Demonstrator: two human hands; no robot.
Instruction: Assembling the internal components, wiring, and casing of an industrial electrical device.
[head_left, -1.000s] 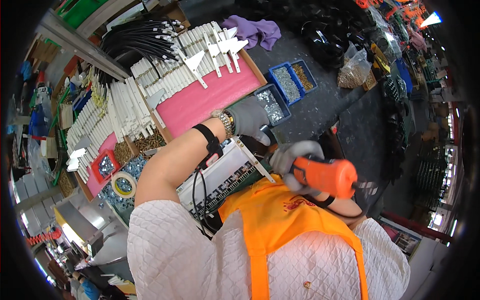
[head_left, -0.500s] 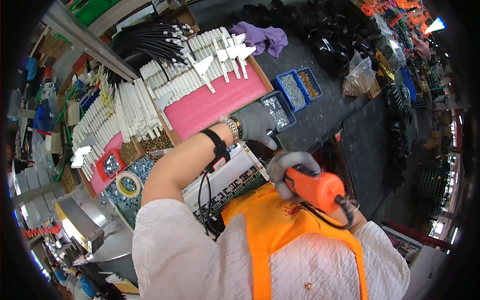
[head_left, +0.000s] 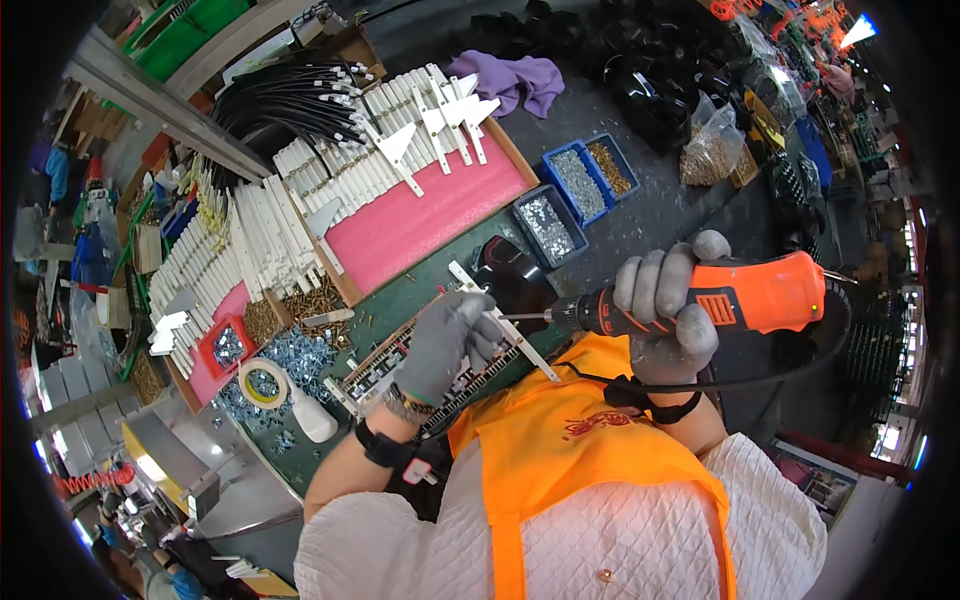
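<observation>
My right hand (head_left: 668,315), in a grey glove, is wrapped round an orange-and-black electric screwdriver (head_left: 755,293). The tool lies level, its bit pointing left. Close to the bit's tip, my gloved left hand (head_left: 440,345) has its thumb and fingers drawn together; whatever they pinch is hidden. That hand is over a slatted frame (head_left: 392,350) with rows of small dark parts and a white bar (head_left: 532,352) across its right end. The frame lies on the green bench top against my orange apron. Whether the bit touches the bar cannot be made out.
Blue bins (head_left: 548,225) of small metal parts stand beyond the frame. A pink-lined tray (head_left: 430,215) holds white bars and brackets. To the left are loose metal pieces (head_left: 300,355), a tape roll (head_left: 262,383) and a white bottle (head_left: 315,415). The tool's black cable (head_left: 800,375) loops at right.
My left hand has come back from the bin of silver pieces to the frame, its fingers drawn together. My right hand has swung the screwdriver up to level, bit facing left.
</observation>
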